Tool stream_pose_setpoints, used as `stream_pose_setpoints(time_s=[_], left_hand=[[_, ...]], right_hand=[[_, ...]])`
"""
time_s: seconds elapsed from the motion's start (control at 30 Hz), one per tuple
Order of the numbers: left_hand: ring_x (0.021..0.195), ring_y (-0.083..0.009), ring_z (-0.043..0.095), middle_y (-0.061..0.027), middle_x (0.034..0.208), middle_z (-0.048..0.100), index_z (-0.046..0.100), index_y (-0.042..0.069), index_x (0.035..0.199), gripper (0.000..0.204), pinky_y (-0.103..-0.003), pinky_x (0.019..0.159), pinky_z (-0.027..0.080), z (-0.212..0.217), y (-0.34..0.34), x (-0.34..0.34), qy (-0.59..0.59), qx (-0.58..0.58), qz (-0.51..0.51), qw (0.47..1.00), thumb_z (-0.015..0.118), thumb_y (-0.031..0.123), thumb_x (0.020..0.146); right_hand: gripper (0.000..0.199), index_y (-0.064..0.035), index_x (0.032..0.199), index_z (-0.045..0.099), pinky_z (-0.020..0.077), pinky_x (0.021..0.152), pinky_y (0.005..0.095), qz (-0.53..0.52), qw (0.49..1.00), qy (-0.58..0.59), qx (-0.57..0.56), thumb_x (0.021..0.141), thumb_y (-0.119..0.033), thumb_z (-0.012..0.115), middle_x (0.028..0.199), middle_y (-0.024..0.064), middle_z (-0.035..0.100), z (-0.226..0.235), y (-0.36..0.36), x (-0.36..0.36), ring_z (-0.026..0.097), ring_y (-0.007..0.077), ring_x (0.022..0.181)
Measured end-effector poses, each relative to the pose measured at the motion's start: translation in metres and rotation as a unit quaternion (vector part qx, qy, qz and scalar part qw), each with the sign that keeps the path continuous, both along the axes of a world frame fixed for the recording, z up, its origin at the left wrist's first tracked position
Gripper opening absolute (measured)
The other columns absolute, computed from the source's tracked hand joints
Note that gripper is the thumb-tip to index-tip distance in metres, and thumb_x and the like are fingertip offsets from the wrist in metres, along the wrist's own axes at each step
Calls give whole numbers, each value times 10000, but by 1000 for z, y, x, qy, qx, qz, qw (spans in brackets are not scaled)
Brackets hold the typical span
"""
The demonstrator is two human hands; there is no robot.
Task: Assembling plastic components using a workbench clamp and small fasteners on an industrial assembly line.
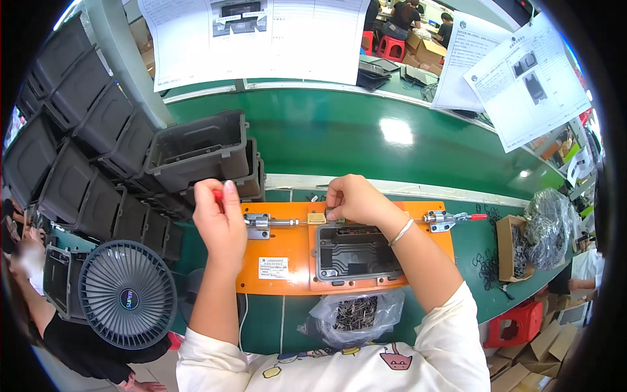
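Note:
My left hand [222, 225] is closed around the red handle [217, 194] of the left toggle clamp [258, 226], most of the grip hidden by the fingers. That clamp is mounted on an orange fixture plate [297, 264], its metal rod reaching toward a brass-coloured block [316, 218]. Beside the block, my right hand [358, 199] pinches a small dark part at the upper edge of a grey plastic housing [356, 251]; the part is mostly covered. The housing lies in the fixture with its hollow side up. A second toggle clamp [439, 221] sits at the plate's right end, untouched.
A clear bag of metal pins [356, 313] lies in front of the fixture. Stacked dark bins [196, 147] and a round fan [127, 294] stand left. At right are a cardboard box of black parts [513, 248] and a plastic bag [548, 225]. Paper sheets [294, 59] hang ahead.

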State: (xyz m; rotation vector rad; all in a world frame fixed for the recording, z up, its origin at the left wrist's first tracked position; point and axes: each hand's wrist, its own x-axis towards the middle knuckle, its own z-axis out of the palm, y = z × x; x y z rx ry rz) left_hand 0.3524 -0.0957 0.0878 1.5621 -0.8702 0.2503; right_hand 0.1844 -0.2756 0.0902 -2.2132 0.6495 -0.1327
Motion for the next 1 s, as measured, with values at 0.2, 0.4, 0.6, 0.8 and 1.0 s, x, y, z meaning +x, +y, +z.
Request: stream_pose_setpoints(time_s=[0.2, 0.4, 0.6, 0.8, 1.0], left_hand=[[612, -298, 523, -119, 698, 493, 486, 39, 804, 134, -373, 557, 423, -5, -12, -16, -130, 67, -45, 988, 606, 44, 863], [600, -291, 534, -119, 682, 511, 491, 30, 769, 165, -365, 547, 426, -6, -10, -13, -141, 93, -108, 980, 627, 56, 857], [621, -313, 529, -116, 674, 520, 504, 44, 759, 151, -399, 560, 414, -13, -18, -24, -143, 102, -76, 981, 636, 64, 830], [657, -280, 539, -105, 669, 525, 530, 58, 735, 158, -374, 640, 404, -25, -22, -33, -175, 163, -106, 965, 665, 92, 809], [914, -161, 522, -88, 1041, 526, 484, 14, 1143, 258, -279, 807, 437, 16, 12, 5, -72, -73, 221, 970, 604, 82, 925]], right_hand=[[175, 11, 775, 655, 495, 588, 284, 35, 999, 15, -26, 662, -8, 788, 687, 73, 637, 2, -2, 3, 610, 144, 658], [182, 12, 751, 664, 476, 563, 301, 18, 998, 66, -12, 643, -39, 801, 650, 72, 626, 8, -2, 4, 588, 154, 609], [191, -8, 735, 684, 519, 637, 345, 5, 999, 36, -17, 616, -92, 808, 693, 138, 665, 2, -2, -1, 653, 253, 671], [213, 10, 789, 672, 494, 584, 295, 1, 1000, -17, 11, 665, -92, 811, 664, 86, 640, 5, 1, -9, 616, 163, 622], [313, 23, 957, 640, 512, 695, 287, -178, 944, -205, -187, 745, -157, 783, 848, 99, 656, 11, -9, -119, 635, 169, 764]])
